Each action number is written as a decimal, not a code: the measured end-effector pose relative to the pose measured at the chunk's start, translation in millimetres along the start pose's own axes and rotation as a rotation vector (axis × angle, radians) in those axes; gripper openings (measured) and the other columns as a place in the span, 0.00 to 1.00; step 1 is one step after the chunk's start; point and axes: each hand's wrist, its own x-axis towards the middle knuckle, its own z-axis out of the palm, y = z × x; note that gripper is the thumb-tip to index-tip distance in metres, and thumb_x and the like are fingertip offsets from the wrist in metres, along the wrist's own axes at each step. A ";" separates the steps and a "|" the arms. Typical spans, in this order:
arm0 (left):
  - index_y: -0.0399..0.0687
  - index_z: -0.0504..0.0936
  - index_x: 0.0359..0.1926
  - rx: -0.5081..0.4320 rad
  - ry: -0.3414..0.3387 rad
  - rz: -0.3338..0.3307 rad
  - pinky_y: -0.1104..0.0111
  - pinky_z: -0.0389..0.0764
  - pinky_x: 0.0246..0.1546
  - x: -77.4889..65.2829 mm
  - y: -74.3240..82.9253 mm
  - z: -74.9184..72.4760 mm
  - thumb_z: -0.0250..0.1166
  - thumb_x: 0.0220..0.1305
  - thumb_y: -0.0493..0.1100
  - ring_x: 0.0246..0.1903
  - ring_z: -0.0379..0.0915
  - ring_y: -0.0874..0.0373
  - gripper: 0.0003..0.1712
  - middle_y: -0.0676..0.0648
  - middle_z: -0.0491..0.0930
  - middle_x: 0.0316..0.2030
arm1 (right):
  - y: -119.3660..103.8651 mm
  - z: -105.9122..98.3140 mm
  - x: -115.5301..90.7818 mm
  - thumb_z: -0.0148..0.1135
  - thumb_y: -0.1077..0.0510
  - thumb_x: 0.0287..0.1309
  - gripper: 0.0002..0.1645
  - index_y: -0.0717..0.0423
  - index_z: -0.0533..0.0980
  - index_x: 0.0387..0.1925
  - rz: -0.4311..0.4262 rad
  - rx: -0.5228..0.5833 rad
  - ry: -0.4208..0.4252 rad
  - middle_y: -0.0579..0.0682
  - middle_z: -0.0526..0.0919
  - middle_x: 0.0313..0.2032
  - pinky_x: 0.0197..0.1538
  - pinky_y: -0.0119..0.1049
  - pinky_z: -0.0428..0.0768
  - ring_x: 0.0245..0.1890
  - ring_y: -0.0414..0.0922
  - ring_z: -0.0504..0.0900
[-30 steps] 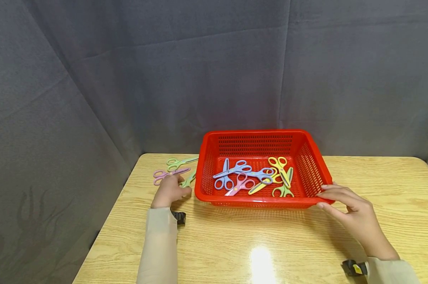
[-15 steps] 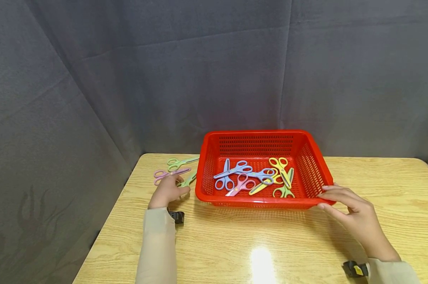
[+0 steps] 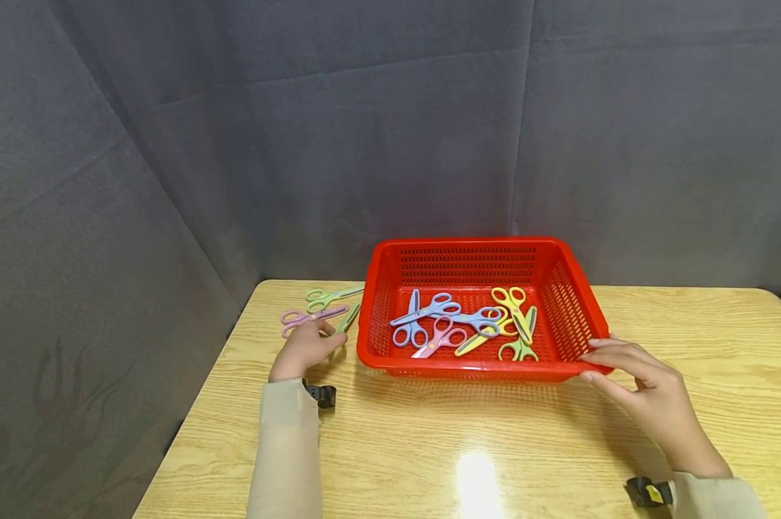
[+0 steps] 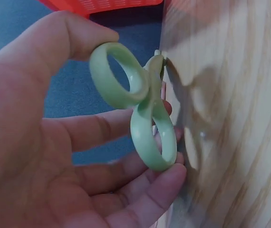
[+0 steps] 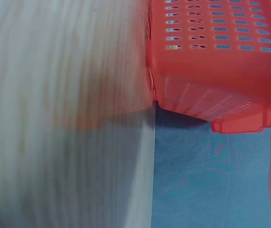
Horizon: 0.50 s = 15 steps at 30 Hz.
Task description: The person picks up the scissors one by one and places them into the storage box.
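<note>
My left hand pinches a pair of light green scissors by the handles, left of the basket. In the left wrist view the thumb presses one handle loop while the fingers lie behind and under the other. The blades point away toward the back of the table. At the front right corner of the red plastic basket, my right hand grips the rim between thumb and fingers. Inside the basket lie several scissors, among them blue scissors, pink scissors and yellow scissors.
Just beyond my left hand, purple scissors and another pair of green scissors lie on the wooden table. A grey curtain hangs along the table's back and left sides.
The left hand has taken hold of the green scissors by the handles, and their angle has turned a little. The right hand stays on the basket rim.
</note>
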 end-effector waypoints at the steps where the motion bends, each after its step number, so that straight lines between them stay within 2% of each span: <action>1: 0.36 0.80 0.53 -0.004 -0.001 -0.001 0.58 0.77 0.38 -0.4 -0.1 -0.7 0.60 0.68 0.52 0.36 0.76 0.50 0.24 0.42 0.84 0.40 | 0.1 0.1 0.3 0.76 0.83 0.32 0.28 0.59 0.87 0.39 -0.010 -0.001 0.003 0.58 0.87 0.46 0.65 0.26 0.70 0.58 0.37 0.79; 7: 0.36 0.81 0.42 -0.041 -0.015 0.011 0.67 0.66 0.27 0.3 -1.3 0.7 0.60 0.69 0.51 0.24 0.65 0.56 0.19 0.48 0.75 0.26 | 1.5 0.3 -0.8 0.76 0.83 0.32 0.29 0.59 0.87 0.40 -0.006 0.005 0.013 0.59 0.87 0.46 0.63 0.24 0.71 0.58 0.37 0.79; 10: 0.37 0.82 0.43 -0.058 -0.021 0.010 0.67 0.65 0.27 0.1 -1.3 0.8 0.59 0.70 0.51 0.25 0.65 0.57 0.19 0.49 0.74 0.26 | 1.9 0.5 -1.0 0.76 0.82 0.32 0.29 0.59 0.87 0.40 -0.018 0.008 0.015 0.59 0.86 0.47 0.63 0.23 0.71 0.59 0.37 0.79; 15: 0.37 0.82 0.50 -0.086 -0.016 0.013 0.64 0.69 0.33 -1.7 0.0 -4.1 0.58 0.72 0.51 0.32 0.69 0.54 0.21 0.47 0.76 0.33 | 0.9 1.4 -0.5 0.76 0.83 0.32 0.29 0.59 0.87 0.40 -0.024 0.012 0.014 0.58 0.87 0.47 0.64 0.24 0.71 0.59 0.37 0.79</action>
